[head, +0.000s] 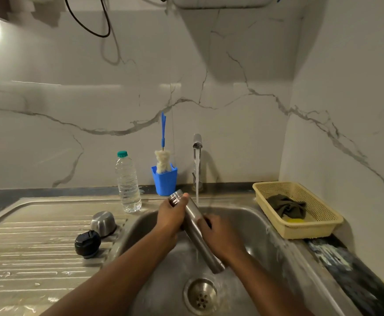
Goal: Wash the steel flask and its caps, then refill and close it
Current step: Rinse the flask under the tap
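Nearest you, the perforated steel drain [201,296] sat in the floor of the wet sink [255,238]. Above it you held the flask [194,226] slanted, with its base down toward the drain and its open, threaded mouth up to the left. Your left hand [169,216] had its fingers curled round the neck just under the threads, and your right hand [218,236] wrapped the middle of the body. The flask was a slim, brushed-steel cylinder, and the stream from the tap [197,142] ran down against its upper part. I judged you midway through the wash: the flask was under the rinse, I could not tell whether the caps were clean, and refilling and closing were left. On the ribbed, water-streaked surface [38,254] to your left lay the black cap [87,244], rounded plastic, and just behind it the steel cap [103,223], a smooth dome. Farther back stood a clear, ridged bottle [128,183] and a blue cup [164,182] holding a fluffy white brush [163,161]. To the right, a pale mesh basket [305,233] held a dark, crumpled cloth [287,207].
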{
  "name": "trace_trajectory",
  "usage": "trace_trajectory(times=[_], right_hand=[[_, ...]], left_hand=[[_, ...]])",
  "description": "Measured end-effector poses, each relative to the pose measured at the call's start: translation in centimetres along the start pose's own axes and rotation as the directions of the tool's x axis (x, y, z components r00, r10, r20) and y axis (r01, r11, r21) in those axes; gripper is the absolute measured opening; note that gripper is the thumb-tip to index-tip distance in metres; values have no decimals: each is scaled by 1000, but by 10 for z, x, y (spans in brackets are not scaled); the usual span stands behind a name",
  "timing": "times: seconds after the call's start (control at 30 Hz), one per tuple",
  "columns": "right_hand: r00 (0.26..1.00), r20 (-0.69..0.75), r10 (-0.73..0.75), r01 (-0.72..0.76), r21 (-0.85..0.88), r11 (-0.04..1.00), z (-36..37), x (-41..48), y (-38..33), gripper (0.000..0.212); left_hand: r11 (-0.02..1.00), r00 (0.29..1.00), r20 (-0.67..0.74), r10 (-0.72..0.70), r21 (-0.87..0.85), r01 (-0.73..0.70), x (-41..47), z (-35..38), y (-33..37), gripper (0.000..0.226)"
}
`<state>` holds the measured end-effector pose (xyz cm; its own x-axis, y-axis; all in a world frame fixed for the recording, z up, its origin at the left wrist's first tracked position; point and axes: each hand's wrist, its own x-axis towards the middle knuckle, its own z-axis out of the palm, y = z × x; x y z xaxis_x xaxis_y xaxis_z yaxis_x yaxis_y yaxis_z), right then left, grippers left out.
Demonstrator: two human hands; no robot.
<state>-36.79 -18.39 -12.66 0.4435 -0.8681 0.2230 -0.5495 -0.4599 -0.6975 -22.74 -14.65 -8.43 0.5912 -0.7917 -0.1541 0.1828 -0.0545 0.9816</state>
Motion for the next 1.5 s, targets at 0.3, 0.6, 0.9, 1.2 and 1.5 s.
trace_trajectory(times=[0.3, 0.6, 0.9, 1.2, 1.5], right_hand=[[1000, 5, 24, -24, 156, 987, -5, -3, 6, 47], [992, 45, 115, -121, 199, 972, -6, 2, 8, 56], [995, 63, 78, -90, 226, 970, -10, 2, 9, 74], [991, 74, 114, -132, 324, 937, -16, 1, 9, 91], [979, 133, 153, -192, 368, 910, -18, -1, 9, 94]], left_hand=[[996, 993, 109, -37, 86, 28, -1, 21, 6, 31], [992, 990, 112, -80, 111, 68, 1, 14, 0, 24], [993, 992, 111, -56, 112, 44, 4, -19, 14, 17], [991, 999, -29, 14, 135, -10, 7, -57, 19, 13], [992, 999, -39, 28, 120, -23, 6, -76, 18, 12]])
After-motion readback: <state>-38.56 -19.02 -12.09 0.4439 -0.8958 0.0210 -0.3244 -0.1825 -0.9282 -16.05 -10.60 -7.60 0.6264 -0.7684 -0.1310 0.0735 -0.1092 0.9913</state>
